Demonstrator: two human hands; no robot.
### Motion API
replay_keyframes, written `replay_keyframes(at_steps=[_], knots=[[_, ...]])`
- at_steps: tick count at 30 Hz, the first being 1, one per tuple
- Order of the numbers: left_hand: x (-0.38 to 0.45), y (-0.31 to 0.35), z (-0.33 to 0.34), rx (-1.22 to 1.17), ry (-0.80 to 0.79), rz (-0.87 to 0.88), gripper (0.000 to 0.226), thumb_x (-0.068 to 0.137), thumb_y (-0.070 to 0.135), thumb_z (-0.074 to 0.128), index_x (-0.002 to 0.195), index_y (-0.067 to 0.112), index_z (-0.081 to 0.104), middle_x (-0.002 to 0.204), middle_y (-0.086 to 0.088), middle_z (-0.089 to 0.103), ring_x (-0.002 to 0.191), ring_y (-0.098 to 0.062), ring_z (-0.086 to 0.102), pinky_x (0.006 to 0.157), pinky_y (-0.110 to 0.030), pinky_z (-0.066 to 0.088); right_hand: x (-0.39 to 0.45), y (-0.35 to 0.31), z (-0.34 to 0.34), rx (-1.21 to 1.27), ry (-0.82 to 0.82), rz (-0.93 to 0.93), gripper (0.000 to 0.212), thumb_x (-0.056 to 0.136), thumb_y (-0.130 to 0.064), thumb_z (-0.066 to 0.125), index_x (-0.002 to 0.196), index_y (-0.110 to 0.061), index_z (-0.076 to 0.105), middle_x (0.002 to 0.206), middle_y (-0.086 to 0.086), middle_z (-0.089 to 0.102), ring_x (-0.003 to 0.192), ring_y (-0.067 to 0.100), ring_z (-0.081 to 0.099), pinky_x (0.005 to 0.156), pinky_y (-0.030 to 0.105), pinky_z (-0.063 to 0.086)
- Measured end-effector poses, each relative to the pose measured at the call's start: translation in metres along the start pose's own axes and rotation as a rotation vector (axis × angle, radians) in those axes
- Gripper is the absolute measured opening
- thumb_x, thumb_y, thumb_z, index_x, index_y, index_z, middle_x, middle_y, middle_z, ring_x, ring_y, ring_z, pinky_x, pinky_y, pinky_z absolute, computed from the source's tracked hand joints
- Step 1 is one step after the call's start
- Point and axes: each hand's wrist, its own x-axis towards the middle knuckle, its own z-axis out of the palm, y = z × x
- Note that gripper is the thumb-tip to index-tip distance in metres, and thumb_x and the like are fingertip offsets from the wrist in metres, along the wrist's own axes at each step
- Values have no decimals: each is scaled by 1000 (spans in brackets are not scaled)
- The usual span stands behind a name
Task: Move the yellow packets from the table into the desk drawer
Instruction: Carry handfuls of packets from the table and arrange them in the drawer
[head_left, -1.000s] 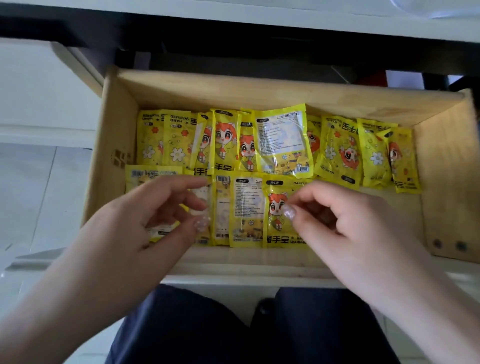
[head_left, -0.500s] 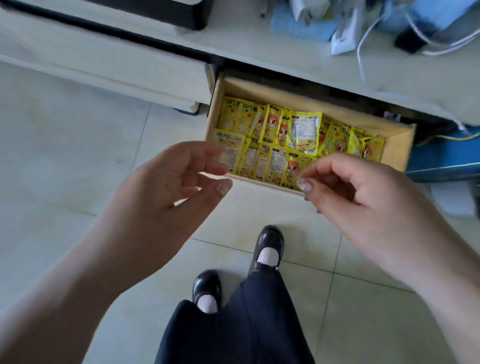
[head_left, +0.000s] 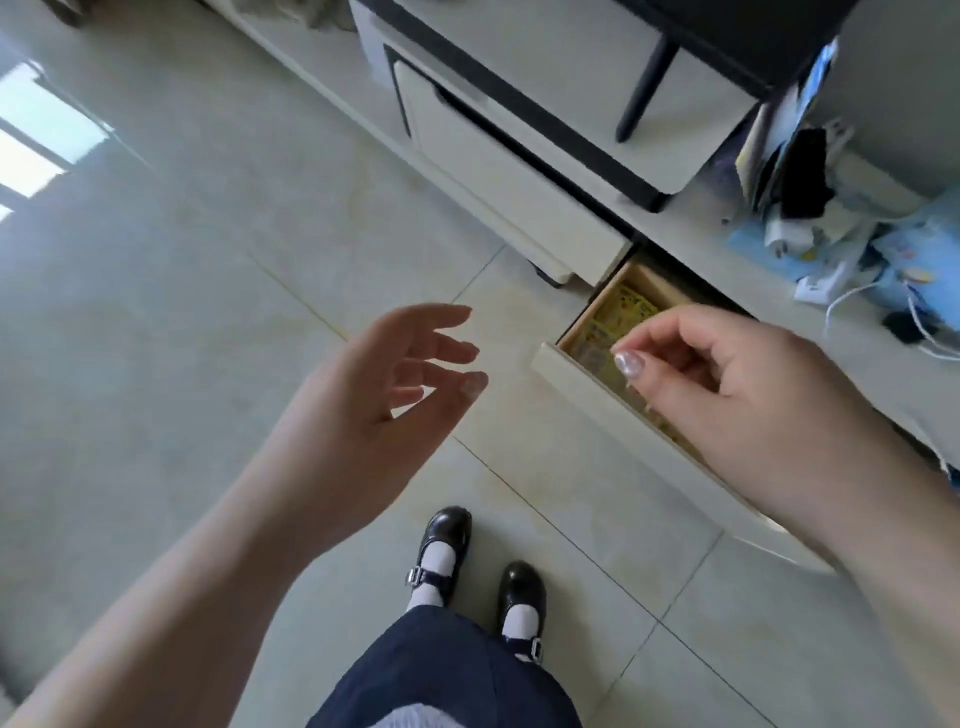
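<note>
Desk drawer (head_left: 558, 370): pulled open, right of centre in frame, running diagonally toward lower right. White front panel, light wooden inner walls. Much of its interior is hidden by a hand in front.

Yellow packets (head_left: 626, 306): lying flat inside the drawer, visible only at its upper-left corner, against the wooden wall. Glossy yellow wrappers with printed patches; print blurred, not readable. Count cannot be told. A sliver of yellow also shows further down along the front panel.

Single head cam, worn high, looks steeply down & fwd at tiled floor (head_left: 182, 291), shoes (head_left: 441, 551) near, counter (head_left: 691, 228) w/ open drawer (head_left: 587, 384) far right, frame tilted.
</note>
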Motion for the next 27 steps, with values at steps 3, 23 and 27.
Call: replay_keyframes(at_steps=[3, 23, 27], knots=[[-45, -10, -24, -62, 140, -72, 35, 77, 44, 70, 109, 43, 55, 102, 19, 68, 92, 3, 65, 82, -18, 48, -8, -36, 19, 0, -93, -76, 23, 76, -49, 51, 85, -32, 64, 75, -13, 65, 70, 5, 58, 62, 25, 47], [-458, -195, -97, -434, 918, -514, 33, 84, 22, 64, 113, 34, 55, 105, 10, 66, 94, 7, 62, 73, -4, 48, -225, -207, 328, -361, -798, -662, 20, 86, -38, 58, 106, -34, 58, 99, -17, 61, 91, -4, 58, 82, 22, 48], [-560, -226, -95, -490, 1057, -553, 36, 81, 29, 64, 116, 32, 56, 104, 11, 66, 95, 6, 62, 74, -8, 49, -307, -226, 386, -441, -887, -758, 22, 86, -39, 58, 108, -35, 57, 100, -18, 60, 94, -4, 58, 84, 22, 47]])
